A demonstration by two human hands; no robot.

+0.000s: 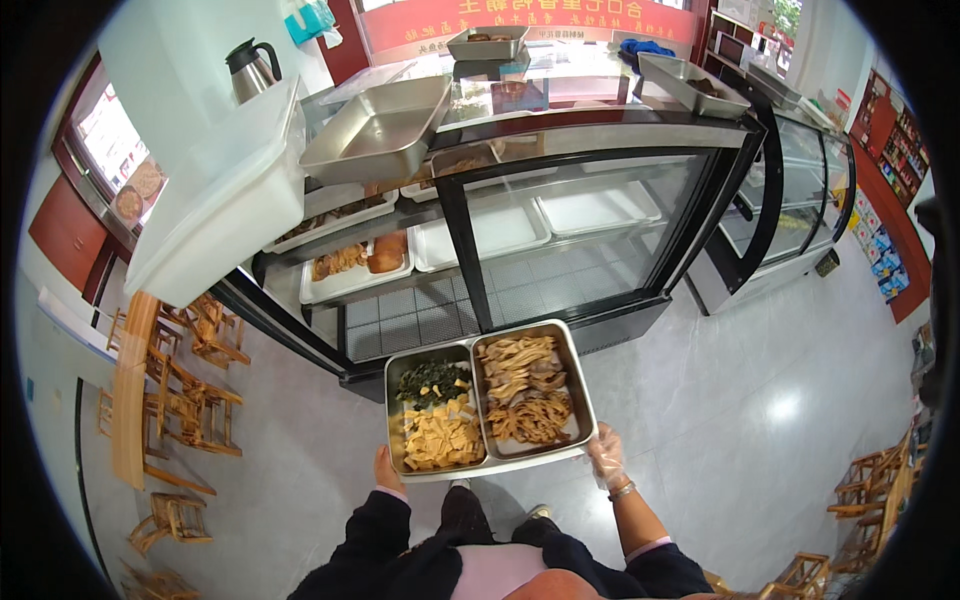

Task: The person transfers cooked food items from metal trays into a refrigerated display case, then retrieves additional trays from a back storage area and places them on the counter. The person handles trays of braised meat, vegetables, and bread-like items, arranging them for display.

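Two stainless steel trays sit side by side on a white tray (pixel 480 472), held level at waist height. The left steel tray (pixel 391 405) has dark green shredded food (pixel 431 381) and yellow cut pieces (pixel 442 442). Brown sliced and stringy food (pixel 525 386) lies in the right steel tray (pixel 583 390). My left hand (pixel 388 471) grips the left edge, its fingers partly hidden beneath. My right hand (pixel 606 454), in a clear plastic glove, grips the right corner. A glass display case (pixel 555 240) stands just beyond the trays.
An empty steel tray (pixel 379 124) and a large white plastic bin (pixel 217 187) rest on the case's left top. White trays (pixel 480 232) stand inside, one with meat. A second display case (pixel 787 202) is at right. Wooden chairs (pixel 191 405) stand at left, others lower right.
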